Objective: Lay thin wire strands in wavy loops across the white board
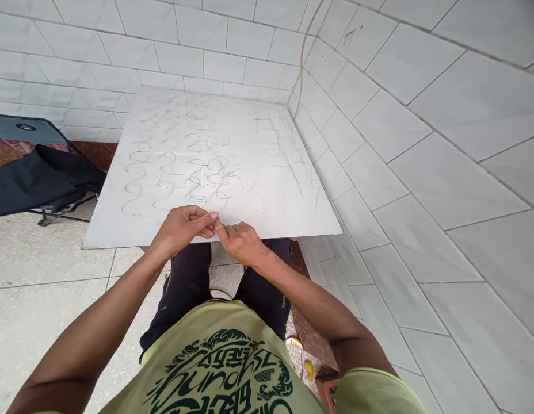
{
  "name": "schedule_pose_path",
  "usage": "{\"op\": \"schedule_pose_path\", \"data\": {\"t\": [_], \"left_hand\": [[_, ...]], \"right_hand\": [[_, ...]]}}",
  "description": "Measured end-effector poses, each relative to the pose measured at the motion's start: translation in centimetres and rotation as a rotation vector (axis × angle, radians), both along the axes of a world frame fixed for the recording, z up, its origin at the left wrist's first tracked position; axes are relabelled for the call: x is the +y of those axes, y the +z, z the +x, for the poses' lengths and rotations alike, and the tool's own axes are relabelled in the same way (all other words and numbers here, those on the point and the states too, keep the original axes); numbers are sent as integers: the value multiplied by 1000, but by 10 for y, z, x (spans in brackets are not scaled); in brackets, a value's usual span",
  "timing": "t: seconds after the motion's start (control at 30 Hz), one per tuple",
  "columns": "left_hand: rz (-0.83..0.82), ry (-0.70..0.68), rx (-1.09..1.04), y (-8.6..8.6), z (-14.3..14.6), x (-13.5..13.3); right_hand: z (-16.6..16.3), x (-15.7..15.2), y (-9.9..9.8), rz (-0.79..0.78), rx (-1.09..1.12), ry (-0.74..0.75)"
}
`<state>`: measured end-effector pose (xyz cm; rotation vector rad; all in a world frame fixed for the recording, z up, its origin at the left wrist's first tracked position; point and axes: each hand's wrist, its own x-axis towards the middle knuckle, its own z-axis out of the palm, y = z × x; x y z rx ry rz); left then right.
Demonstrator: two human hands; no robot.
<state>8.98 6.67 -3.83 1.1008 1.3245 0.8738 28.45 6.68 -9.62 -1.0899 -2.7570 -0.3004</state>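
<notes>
My left hand (187,229) is closed in a pinch at the near edge of a white board (267,218). Touching its fingertips, my right hand (240,240) has its thumb and forefinger pressed together. Whatever lies between the fingers is too fine to make out. Just beyond the hands is a loose tangle of thin dark wavy strands (215,172), which look like wire. More bent strands (135,167) form rows on the board's left side. Straighter thin strands (284,149) lie along the right side.
Tiled walls meet behind and to the right of the board, with a thin cable (302,57) down the corner. At left stands a folding chair (29,127) with a dark cloth (42,178) over it. My legs (191,276) are under the near edge.
</notes>
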Motion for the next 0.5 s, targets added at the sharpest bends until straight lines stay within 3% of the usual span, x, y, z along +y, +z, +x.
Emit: {"op": "schedule_pose_path", "data": {"t": [0.2,0.5], "left_hand": [[-10,31,-63,-2,-1,2],[-145,0,50,-9,-5,8]], "right_hand": [[1,1,1,-33,-22,-4],[0,1,-7,-33,-56,22]]}}
